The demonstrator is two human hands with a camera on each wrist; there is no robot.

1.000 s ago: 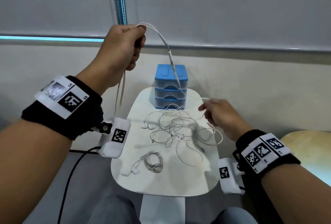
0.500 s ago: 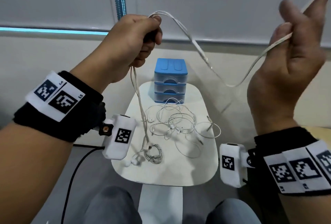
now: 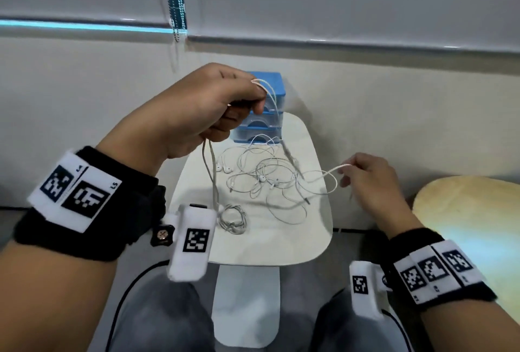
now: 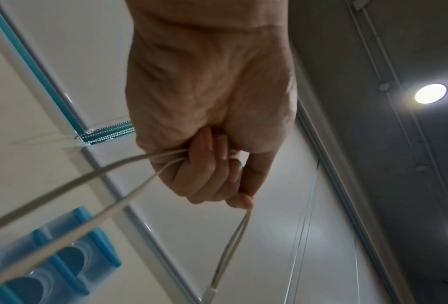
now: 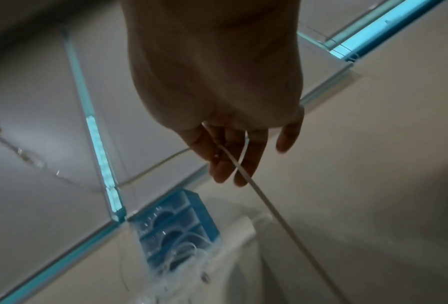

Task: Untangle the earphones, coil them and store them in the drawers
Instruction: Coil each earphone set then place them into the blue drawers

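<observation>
The left hand (image 3: 213,106) is clenched round a white earphone cable (image 3: 209,171), raised above the small white table (image 3: 281,244) at about ten o'clock. Two strands hang from the bottom of the fist toward a coiled earphone set (image 3: 232,220) lying at the table's seven o'clock; a loop runs over the forefinger and drops in front of the blue drawer unit (image 3: 270,81) at twelve o'clock. The right hand (image 3: 371,182), at three o'clock off the table edge, pinches another stretch of cable between loosely extended fingers (image 5: 251,156). A tangled heap of earphones (image 3: 261,177) lies at the table's centre.
</observation>
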